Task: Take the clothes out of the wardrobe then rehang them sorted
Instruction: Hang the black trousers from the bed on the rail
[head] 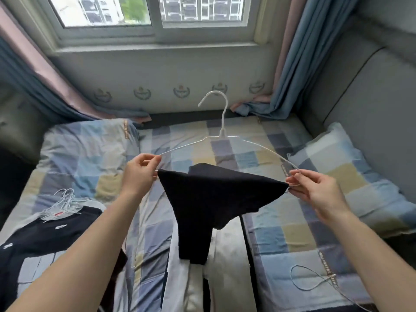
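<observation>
Right now the person is holding a white wire hanger [221, 134] up over the bed [276, 235], with a dark garment [209, 199] draped across its lower bar and sagging down in the middle. The left hand [140, 174] is pinching the left end of the hanger between thumb and fingertips, fingers closed narrowly on the wire and the cloth's edge. The right hand [314, 188] is doing the same at the right end, fingers curled tight on wire and fabric together. The hook is pointing up and away toward the window wall.

To do this step well, I judge the cloth needs spreading evenly along the bar, since most of its weight is hanging left of centre and could slide off when one hand lets go. Keeping the hanger level while smoothing helps. Thin wire bends easily, so pulling outward hard is looking risky.

A pile of spare wire hangers [64, 202] is lying on a dark printed top [45, 239] at lower left, well apart from the hands. The wardrobe is not in view
</observation>
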Demonstrator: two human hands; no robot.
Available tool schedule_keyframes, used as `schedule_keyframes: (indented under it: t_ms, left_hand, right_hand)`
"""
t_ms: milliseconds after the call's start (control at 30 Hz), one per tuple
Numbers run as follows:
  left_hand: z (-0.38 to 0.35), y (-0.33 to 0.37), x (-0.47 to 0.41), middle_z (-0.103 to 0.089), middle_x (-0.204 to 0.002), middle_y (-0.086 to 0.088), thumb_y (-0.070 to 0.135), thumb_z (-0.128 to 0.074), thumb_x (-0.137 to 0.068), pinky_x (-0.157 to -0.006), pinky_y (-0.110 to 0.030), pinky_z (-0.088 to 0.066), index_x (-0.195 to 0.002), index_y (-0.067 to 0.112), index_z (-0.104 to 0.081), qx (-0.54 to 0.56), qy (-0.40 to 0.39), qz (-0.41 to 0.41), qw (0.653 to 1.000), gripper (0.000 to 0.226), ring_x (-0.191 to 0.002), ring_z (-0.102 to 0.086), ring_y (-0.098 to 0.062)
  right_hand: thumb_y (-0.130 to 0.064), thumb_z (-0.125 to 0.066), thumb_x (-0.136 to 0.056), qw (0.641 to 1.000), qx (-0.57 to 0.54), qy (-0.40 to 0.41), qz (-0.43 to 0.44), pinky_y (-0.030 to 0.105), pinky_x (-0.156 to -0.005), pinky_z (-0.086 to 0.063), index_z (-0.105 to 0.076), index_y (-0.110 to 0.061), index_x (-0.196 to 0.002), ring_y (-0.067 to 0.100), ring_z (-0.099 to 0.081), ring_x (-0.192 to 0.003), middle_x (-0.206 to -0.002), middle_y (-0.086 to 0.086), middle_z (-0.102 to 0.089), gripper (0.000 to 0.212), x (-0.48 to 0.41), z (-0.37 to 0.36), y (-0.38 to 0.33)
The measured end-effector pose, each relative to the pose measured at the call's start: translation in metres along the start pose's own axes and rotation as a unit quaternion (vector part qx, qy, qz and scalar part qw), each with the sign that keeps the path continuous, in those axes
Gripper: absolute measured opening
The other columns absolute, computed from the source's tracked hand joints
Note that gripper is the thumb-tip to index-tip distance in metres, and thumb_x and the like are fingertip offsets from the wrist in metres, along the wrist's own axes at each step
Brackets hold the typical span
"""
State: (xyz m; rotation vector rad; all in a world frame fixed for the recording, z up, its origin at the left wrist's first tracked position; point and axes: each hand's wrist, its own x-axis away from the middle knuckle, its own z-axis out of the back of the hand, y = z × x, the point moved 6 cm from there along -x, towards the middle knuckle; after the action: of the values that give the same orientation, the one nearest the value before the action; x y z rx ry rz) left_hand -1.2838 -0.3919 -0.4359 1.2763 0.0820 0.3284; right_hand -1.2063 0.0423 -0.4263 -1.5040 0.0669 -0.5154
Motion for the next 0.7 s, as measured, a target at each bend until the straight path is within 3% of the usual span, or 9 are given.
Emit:
schedule_keyframes:
  t_ms: [167, 267, 367, 467, 567, 700]
  left_hand:
    - [0.012, 0.055, -0.01, -0.068, -0.079, 0.002, 0.039, -0.066, -0.093, -0.075, -0.046, -0.056, -0.083, 0.029, -0.066, -0.013, -0.011, -0.119, 0.993, 0.013, -0.081, -0.068, -0.024]
    - [0.015, 0.088, -0.011, -0.068, -0.075, 0.003, 0.036, -0.067, -0.092, -0.073, -0.041, -0.053, -0.081, 0.029, -0.067, 0.0, -0.032, -0.175, 0.984, 0.014, -0.072, -0.064, -0.018]
    - [0.011, 0.113, -0.008, -0.068, -0.073, 0.001, 0.025, -0.068, -0.094, -0.074, -0.039, -0.051, -0.079, 0.026, -0.067, 0.026, -0.068, -0.205, 0.976, 0.015, -0.069, -0.062, -0.019]
    - [-0.004, 0.131, 0.0, -0.068, -0.073, -0.001, 0.024, -0.069, -0.093, -0.075, -0.043, -0.054, -0.079, 0.025, -0.067, 0.036, -0.12, -0.236, 0.964, 0.014, -0.069, -0.062, -0.023]
    - [-0.03, 0.136, 0.017, -0.068, -0.072, 0.001, 0.029, -0.07, -0.092, -0.071, -0.038, -0.05, -0.078, 0.028, -0.067, 0.033, -0.171, -0.258, 0.95, 0.014, -0.068, -0.061, -0.019]
    - [-0.075, 0.131, 0.056, -0.067, -0.072, 0.004, 0.03, -0.073, -0.089, -0.07, -0.034, -0.047, -0.079, 0.029, -0.069, 0.028, -0.262, -0.262, 0.928, 0.011, -0.066, -0.06, -0.015]
  right_hand:
    - [-0.008, -0.06, -0.095, 0.993, 0.021, 0.055, 0.104, 0.027, -0.075, -0.061, -0.073, -0.011, -0.091, 0.023, -0.068, -0.079, -0.079, 0.01, -0.072, 0.014, 0.043, 0.014, -0.055]
    - [-0.009, -0.061, -0.095, 0.979, 0.054, 0.104, 0.167, 0.029, -0.075, -0.058, -0.075, -0.014, -0.09, 0.02, -0.065, -0.074, -0.073, 0.007, -0.07, 0.015, 0.077, 0.022, -0.079]
    - [-0.007, -0.061, -0.094, 0.966, 0.088, 0.129, 0.204, 0.02, -0.064, -0.055, -0.074, -0.014, -0.087, 0.013, -0.059, -0.063, -0.07, 0.006, -0.066, 0.017, 0.115, 0.025, -0.096]
    - [-0.003, -0.063, -0.092, 0.955, 0.124, 0.162, 0.215, 0.014, -0.053, -0.046, -0.073, -0.01, -0.085, 0.007, -0.053, -0.052, -0.067, 0.008, -0.063, 0.015, 0.155, 0.029, -0.104]
    - [0.001, -0.065, -0.09, 0.945, 0.156, 0.205, 0.203, 0.014, -0.047, -0.04, -0.072, -0.004, -0.084, 0.008, -0.048, -0.047, -0.06, 0.004, -0.062, 0.01, 0.197, 0.04, -0.094]
    - [0.002, -0.068, -0.088, 0.936, 0.179, 0.249, 0.174, 0.008, -0.049, -0.037, -0.07, 0.0, -0.081, 0.0, -0.049, -0.042, -0.056, 0.001, -0.063, 0.007, 0.259, 0.054, -0.075]
